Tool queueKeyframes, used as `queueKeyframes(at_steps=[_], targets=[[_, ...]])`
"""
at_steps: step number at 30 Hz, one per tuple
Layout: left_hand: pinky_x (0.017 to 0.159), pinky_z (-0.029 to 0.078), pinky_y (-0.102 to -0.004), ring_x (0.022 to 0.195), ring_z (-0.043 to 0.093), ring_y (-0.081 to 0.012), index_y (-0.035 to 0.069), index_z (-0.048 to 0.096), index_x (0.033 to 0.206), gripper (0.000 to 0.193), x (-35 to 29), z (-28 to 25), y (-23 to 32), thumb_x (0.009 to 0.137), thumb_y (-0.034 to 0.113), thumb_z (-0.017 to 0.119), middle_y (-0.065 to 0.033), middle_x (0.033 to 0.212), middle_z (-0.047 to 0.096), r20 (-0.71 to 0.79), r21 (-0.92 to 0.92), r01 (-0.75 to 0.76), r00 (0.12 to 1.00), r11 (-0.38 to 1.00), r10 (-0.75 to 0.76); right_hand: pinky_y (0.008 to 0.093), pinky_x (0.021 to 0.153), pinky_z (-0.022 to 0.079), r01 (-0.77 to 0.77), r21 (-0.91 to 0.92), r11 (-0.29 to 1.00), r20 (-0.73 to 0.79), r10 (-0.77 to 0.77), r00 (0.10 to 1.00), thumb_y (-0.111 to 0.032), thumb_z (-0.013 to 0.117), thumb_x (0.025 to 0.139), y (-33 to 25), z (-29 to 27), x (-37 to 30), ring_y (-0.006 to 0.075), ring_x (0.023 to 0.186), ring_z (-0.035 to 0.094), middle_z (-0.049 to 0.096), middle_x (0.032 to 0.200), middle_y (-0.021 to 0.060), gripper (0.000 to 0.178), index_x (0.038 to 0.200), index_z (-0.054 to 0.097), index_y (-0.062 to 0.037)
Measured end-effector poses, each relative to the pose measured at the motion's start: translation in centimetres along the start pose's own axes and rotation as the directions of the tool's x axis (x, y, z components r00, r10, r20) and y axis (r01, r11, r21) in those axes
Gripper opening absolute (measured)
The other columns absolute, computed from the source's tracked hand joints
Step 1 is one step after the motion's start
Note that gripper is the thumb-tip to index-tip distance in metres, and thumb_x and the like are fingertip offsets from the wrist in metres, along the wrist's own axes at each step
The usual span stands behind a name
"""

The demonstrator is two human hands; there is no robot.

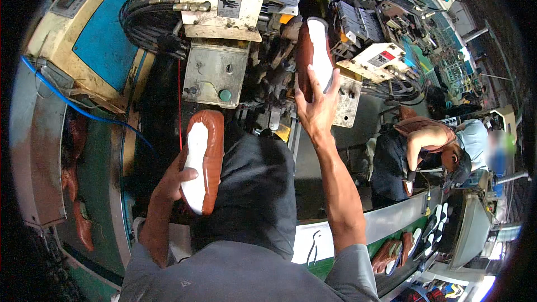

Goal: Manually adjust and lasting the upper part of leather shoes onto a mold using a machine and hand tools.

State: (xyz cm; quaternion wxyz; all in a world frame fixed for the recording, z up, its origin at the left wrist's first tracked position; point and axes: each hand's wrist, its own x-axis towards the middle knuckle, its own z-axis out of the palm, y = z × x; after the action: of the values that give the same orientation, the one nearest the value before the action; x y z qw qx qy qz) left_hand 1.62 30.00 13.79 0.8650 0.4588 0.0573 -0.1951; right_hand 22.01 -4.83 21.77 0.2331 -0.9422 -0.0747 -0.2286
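Observation:
My left hand [174,183] is closed around a brown leather shoe upper [212,154], its white insole facing up and my thumb lying on the white part. This upper is held above my left thigh, apart from the machine. Out in front, my right hand [318,103] grips the near end of a second brown shoe upper [305,59], fingers spread over its white bottom and brown sides. The far end of that upper sits between the jaws of a large shoe-making machine [221,8]; what holds it inside is hidden.
A green button [225,95] sits on a metal plate of the machine. Left is a conveyor [103,173] carrying brown uppers. Pliers [314,246] lie on a white surface at right, near more shoe uppers [386,256]. Another person [425,140] bends over work at right.

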Motion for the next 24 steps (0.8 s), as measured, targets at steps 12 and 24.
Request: queueKeyframes(at_steps=[12, 24], targets=[[0.129, 0.032, -0.0463, 0.155, 0.043, -0.0271, 0.009, 0.025, 0.172, 0.075, 0.7, 4.4, -3.4, 0.112, 0.042, 0.054, -0.0092, 0.170, 0.041, 0.165, -0.313, 0.031, 0.986, 0.949, 0.022, 0.0675, 0.128, 0.020, 0.224, -0.051, 0.973, -0.131, -0.229, 0.965, -0.028, 0.075, 0.092, -2.1, 4.2, -1.4, 0.0652, 0.155, 0.016, 0.015, 0.166, 0.0471, 0.075, 0.160, 0.049, -0.0101], [0.130, 0.025, -0.0372, 0.159, 0.031, -0.0209, 0.004, 0.023, 0.172, 0.065, 5.1, 10.6, -3.4, 0.116, 0.022, 0.050, -0.0117, 0.173, 0.033, -0.011, 0.263, 0.054, 0.999, 0.963, -0.053, 0.0577, 0.128, 0.027, 0.375, 0.205, 0.904, -0.300, -0.307, 0.903, -0.023, 0.073, 0.090, 0.8, 6.6, 10.3, 0.0598, 0.145, 0.039, 0.051, 0.144, 0.0462, 0.064, 0.147, 0.058, 0.0010]])
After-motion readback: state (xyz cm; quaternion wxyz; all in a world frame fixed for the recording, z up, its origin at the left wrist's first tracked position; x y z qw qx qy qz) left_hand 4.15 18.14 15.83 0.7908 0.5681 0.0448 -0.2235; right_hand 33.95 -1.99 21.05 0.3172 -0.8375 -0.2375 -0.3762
